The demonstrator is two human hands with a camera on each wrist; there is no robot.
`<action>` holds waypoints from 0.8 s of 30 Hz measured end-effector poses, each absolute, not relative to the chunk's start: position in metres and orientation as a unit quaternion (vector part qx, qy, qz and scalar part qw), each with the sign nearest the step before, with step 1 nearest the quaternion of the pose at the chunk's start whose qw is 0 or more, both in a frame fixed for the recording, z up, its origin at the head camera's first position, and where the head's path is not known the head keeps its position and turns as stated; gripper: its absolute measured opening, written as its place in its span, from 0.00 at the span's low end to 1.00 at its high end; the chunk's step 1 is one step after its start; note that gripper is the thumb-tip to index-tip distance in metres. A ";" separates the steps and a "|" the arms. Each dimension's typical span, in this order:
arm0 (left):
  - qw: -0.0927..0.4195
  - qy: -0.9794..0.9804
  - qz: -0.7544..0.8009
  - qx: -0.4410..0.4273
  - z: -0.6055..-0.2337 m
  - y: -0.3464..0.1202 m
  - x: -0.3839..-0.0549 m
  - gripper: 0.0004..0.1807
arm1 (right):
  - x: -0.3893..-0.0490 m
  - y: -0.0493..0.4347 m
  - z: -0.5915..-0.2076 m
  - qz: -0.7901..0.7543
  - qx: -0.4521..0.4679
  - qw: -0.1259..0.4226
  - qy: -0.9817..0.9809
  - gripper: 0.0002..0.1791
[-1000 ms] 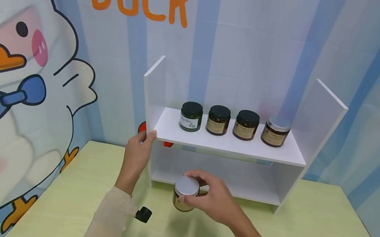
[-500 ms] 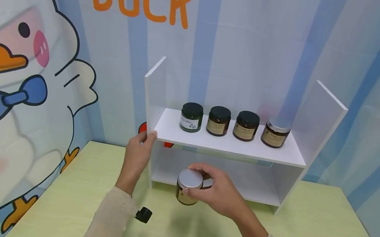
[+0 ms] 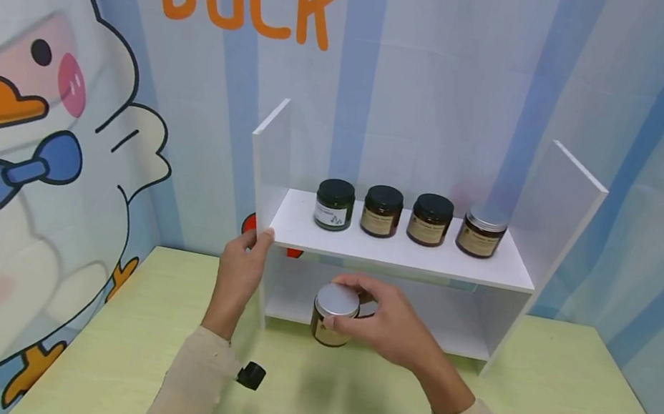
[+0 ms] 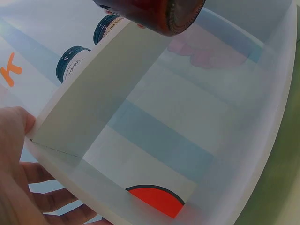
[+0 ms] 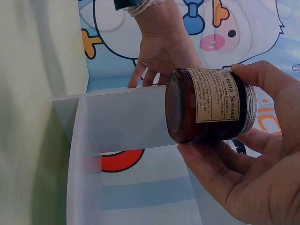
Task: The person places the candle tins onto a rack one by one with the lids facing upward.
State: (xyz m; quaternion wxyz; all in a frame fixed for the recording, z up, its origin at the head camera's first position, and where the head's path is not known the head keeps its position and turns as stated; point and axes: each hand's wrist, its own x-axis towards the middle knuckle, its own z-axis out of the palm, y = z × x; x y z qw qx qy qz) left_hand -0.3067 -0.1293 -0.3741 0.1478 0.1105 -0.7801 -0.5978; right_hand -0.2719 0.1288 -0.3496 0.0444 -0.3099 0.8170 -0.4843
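My right hand [image 3: 397, 327] grips an amber scented candle jar [image 3: 332, 323] with a silver lid, thumb on the near side and fingers round the far side. The jar hangs upright above the table, overlapping the front of the lower shelf board in the head view. Its label [image 5: 215, 96] faces the right wrist camera. My left hand [image 3: 239, 278] holds the left side panel of the white shelf unit [image 3: 402, 256], thumb at the upper board's front corner, fingers [image 4: 47, 199] behind the panel.
On the upper board stand a dark jar with a white label [image 3: 334, 205], two black-lidded candle jars [image 3: 381, 211] and a silver-lidded candle jar [image 3: 481, 232] at the right. The side panels [image 3: 567, 201] rise above it. A pale green table [image 3: 550, 393] lies beneath; a printed curtain hangs behind.
My right hand has moved the candle jar up and forward toward the shelf unit, slightly to the right. My left hand stays on the side panel.
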 end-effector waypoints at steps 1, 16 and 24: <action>0.147 -0.780 -0.598 0.111 -0.374 -0.129 -0.307 0.32 | -0.272 0.129 -0.349 -0.484 -0.311 0.044 0.817 0.27; 0.148 -0.781 -0.596 0.109 -0.372 -0.129 -0.305 0.32 | -0.277 0.130 -0.333 -0.480 -0.315 0.033 0.818 0.26; 0.148 -0.782 -0.595 0.109 -0.372 -0.130 -0.305 0.32 | -0.280 0.130 -0.325 -0.472 -0.315 0.022 0.823 0.27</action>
